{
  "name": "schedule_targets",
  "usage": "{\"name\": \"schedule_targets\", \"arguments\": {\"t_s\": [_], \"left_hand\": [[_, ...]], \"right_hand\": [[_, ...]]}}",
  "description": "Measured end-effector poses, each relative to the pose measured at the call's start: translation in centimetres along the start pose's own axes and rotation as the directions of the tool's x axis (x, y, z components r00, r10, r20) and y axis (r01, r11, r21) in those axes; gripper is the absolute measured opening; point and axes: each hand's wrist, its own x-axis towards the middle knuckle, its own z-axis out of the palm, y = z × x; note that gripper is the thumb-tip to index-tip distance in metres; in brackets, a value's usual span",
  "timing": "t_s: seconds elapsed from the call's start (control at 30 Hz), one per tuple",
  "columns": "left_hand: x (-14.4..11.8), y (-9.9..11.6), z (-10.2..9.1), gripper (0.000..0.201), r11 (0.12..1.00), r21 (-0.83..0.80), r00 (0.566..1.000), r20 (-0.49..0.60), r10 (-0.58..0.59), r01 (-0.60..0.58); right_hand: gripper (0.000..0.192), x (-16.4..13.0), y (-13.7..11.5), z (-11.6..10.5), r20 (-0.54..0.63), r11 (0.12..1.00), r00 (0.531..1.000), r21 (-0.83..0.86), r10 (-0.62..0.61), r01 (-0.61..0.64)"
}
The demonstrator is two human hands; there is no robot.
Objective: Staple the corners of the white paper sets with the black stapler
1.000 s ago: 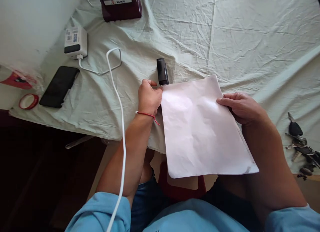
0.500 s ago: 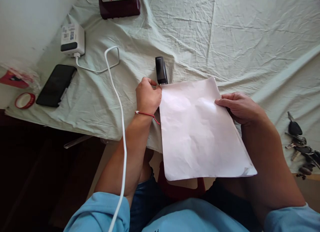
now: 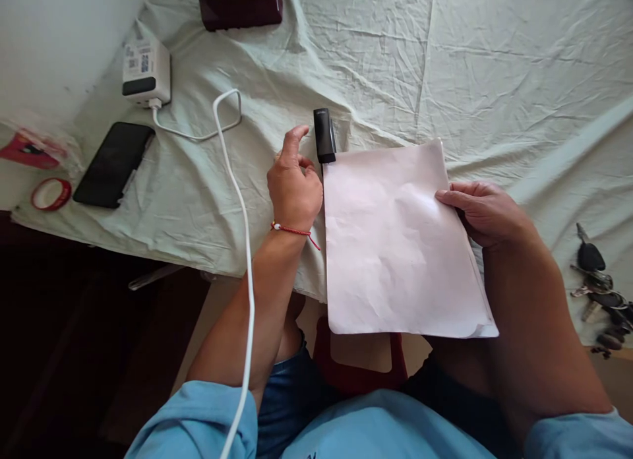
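Observation:
A stack of white paper sheets (image 3: 395, 248) lies in front of me, its lower part reaching past the table edge. My right hand (image 3: 482, 212) pinches its right side, thumb on top and fingers beneath. A black stapler (image 3: 325, 136) stands at the upper left corner of the sheets, and that corner is at its jaw. Just left of the stapler is my left hand (image 3: 295, 182), its index finger stretched out and apart from the curled others. I see nothing held in it; its palm side is partly hidden.
A white cable (image 3: 242, 215) runs from a white box (image 3: 147, 70) across the cloth and over my left arm. Left lie a black phone (image 3: 115, 164) and a roll of red tape (image 3: 51, 194). Keys (image 3: 601, 287) lie far right. A dark red machine (image 3: 241, 7) stands at the back.
My left hand's fingers have come away from the paper corner, the index finger lifting beside the stapler. The sheets' corner now meets the stapler's jaw. My right hand keeps its pinch.

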Motion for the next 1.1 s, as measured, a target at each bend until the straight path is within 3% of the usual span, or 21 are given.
{"name": "schedule_targets", "arguments": {"t_s": [0.17, 0.37, 0.6, 0.7, 0.83, 0.9, 1.0, 1.1], "left_hand": [[-0.3, 0.4, -0.4, 0.047, 0.991, 0.053, 0.992, -0.025, 0.122, -0.120], [-1.1, 2.1, -0.8, 0.047, 0.991, 0.132, 0.997, 0.070, 0.027, -0.036], [-1.2, 3.4, -0.7, 0.049, 0.999, -0.002, 0.997, 0.063, -0.045, 0.045], [-1.4, 3.2, -0.6, 0.050, 0.998, -0.038, 0.996, 0.077, -0.054, 0.057], [-1.4, 2.3, -0.4, 0.051, 0.988, -0.079, 0.990, 0.058, -0.132, 0.136], [-1.1, 1.8, -0.2, 0.040, 0.978, -0.117, 0.985, 0.008, -0.171, 0.171], [-1.0, 1.6, 0.0, 0.011, 0.951, -0.232, 0.977, -0.018, -0.213, 0.203], [-1.8, 2.3, -0.2, 0.019, 0.894, -0.364, 0.964, 0.044, -0.264, 0.261]], "right_hand": [[0.012, -0.3, -0.4, 0.2, -0.017, 1.000, 1.000, -0.007, 0.009, -0.009], [0.014, -0.2, -0.2, 0.2, -0.036, 1.000, 0.999, -0.015, 0.005, -0.006], [0.024, 0.5, 0.8, 0.3, -0.032, 0.993, 0.992, -0.019, -0.121, 0.120], [0.020, 0.6, 0.5, 0.0, -0.101, 0.987, 0.982, -0.004, -0.161, 0.162], [0.019, 0.8, -0.1, -1.1, -0.288, 0.949, 0.915, 0.055, -0.283, 0.311], [0.021, 0.7, -0.4, -1.5, -0.345, 0.919, 0.878, 0.092, -0.332, 0.384], [0.022, 0.3, -0.5, -1.7, -0.338, 0.891, 0.870, 0.153, -0.359, 0.427], [0.024, -0.4, -0.6, -1.4, -0.248, 0.901, 0.906, 0.185, -0.343, 0.392]]}}
